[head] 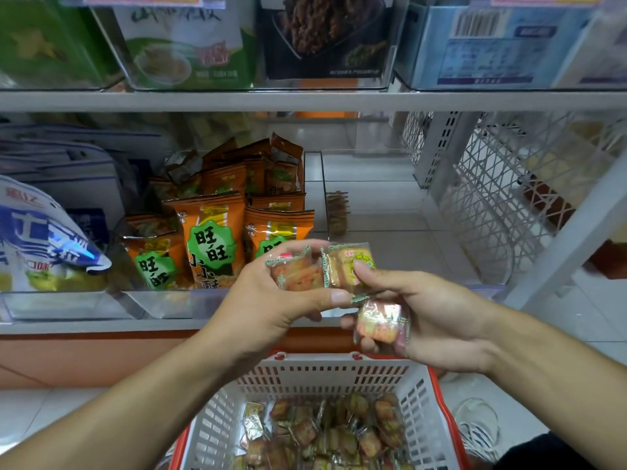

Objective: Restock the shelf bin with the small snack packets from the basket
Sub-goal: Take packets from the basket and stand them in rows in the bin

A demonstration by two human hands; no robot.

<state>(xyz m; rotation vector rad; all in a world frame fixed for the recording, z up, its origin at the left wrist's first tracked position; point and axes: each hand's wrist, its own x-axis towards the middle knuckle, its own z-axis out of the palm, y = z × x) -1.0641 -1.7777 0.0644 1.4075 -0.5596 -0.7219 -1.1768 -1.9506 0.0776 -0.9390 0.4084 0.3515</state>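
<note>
Three clear, green-edged snack packets (349,269), biscuits orange inside, pinched by left hand (271,300) and right hand (431,320) grips.

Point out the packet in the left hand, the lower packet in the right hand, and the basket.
Left-hand snack packet (294,270), head view: middle of its clear wrapper.
Lower right-hand snack packet (381,322), head view: its pinkish face.
Basket (322,369), head view: white slotted far wall.

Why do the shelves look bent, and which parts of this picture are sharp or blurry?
Head view: the wide lens bows the shelf edge; light is even and soft, with glare on the clear bin front. The hands and the orange bags are sharp, the top-shelf packs soft.
</note>
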